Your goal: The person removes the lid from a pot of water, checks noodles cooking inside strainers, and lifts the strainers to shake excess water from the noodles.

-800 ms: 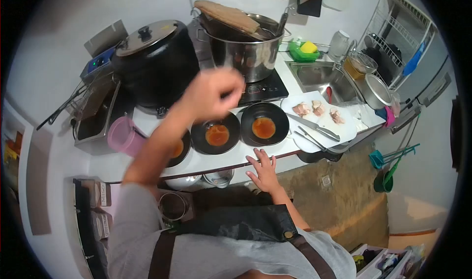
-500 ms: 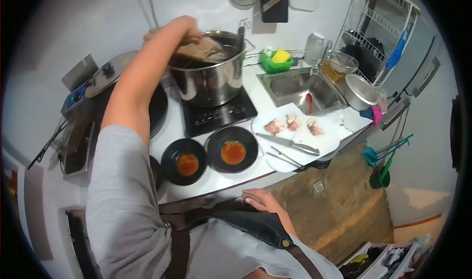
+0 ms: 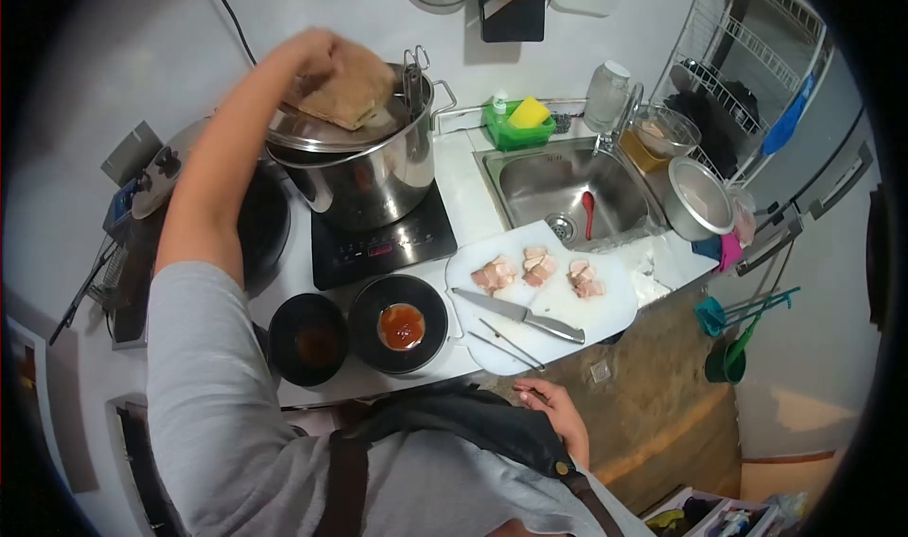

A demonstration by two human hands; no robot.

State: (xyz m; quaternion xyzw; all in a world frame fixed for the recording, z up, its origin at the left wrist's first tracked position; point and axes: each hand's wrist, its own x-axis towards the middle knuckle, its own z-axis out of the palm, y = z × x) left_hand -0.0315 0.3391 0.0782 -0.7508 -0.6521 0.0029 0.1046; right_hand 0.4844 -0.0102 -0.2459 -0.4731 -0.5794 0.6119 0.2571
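My left hand [image 3: 317, 54] is above the large steel stockpot [image 3: 369, 187], gripping a tan cloth [image 3: 350, 88] that lies over the middle of a metal lid [image 3: 322, 132]. The lid sits askew over the pot's mouth, leaving a dark gap along the near side. Metal utensil handles [image 3: 413, 83] stick up at the pot's right rim. Beneath the pot is a black induction cooker [image 3: 378, 249]. Low in front of my apron, my right hand [image 3: 555, 412] hangs with loosely bent fingers, holding nothing visible. Two black bowls hold reddish sauce: a right one [image 3: 427, 317] and a darker left one [image 3: 284, 340].
A white cutting board [image 3: 605, 319] carries raw meat pieces [image 3: 537, 266], a knife [image 3: 530, 319] and thin metal chopsticks or tongs [image 3: 511, 344]. Behind it is a sink [image 3: 530, 182] with a red spoon [image 3: 587, 213]. A dark wok [image 3: 265, 220] stands left of the cooker.
The view has shifted, moving the counter leftward. My left hand has raised the cloth and lid relative to the pot, and the lid's rim now shows. My right hand stays low by the apron.
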